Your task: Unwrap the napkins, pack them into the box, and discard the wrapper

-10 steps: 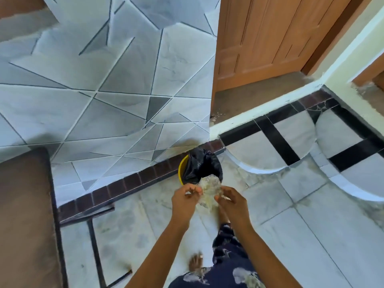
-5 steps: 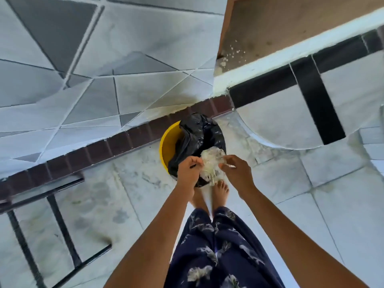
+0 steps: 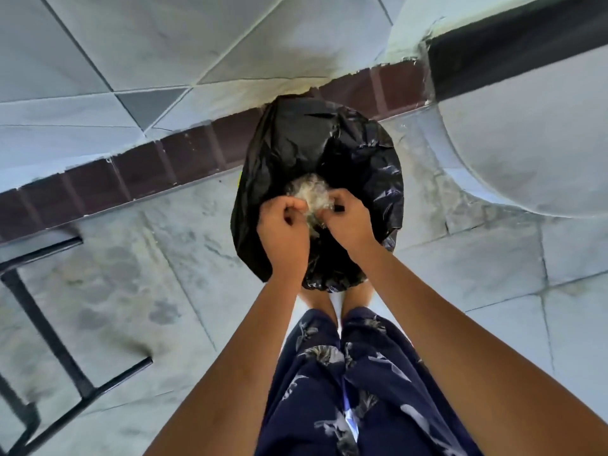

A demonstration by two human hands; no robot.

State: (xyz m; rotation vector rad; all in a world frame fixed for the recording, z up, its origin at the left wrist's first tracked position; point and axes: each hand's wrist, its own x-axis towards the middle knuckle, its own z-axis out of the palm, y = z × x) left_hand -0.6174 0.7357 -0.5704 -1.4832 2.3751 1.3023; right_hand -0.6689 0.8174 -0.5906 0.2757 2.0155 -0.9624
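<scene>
A crumpled clear plastic wrapper [image 3: 311, 197] is bunched between both hands, directly over the bin. My left hand [image 3: 284, 225] grips its left side with fingers closed. My right hand [image 3: 348, 215] pinches its right side. Below them stands a bin lined with a black bag [image 3: 316, 143], on the floor against the wall; only a sliver of its yellow rim [image 3: 240, 175] shows at the left. Napkins and box are not in view.
A tiled wall [image 3: 164, 44] with a dark brick skirting [image 3: 148, 166] runs behind the bin. A black metal furniture frame [image 3: 39, 317] stands on the floor at the left. A curved step [image 3: 526, 143] rises at the right. My legs in patterned blue trousers [image 3: 345, 390] are below.
I have stepped closer and the view has tilted down over the bin. Both hands have carried the wrapper forward, from the bin's near edge to above the black bag.
</scene>
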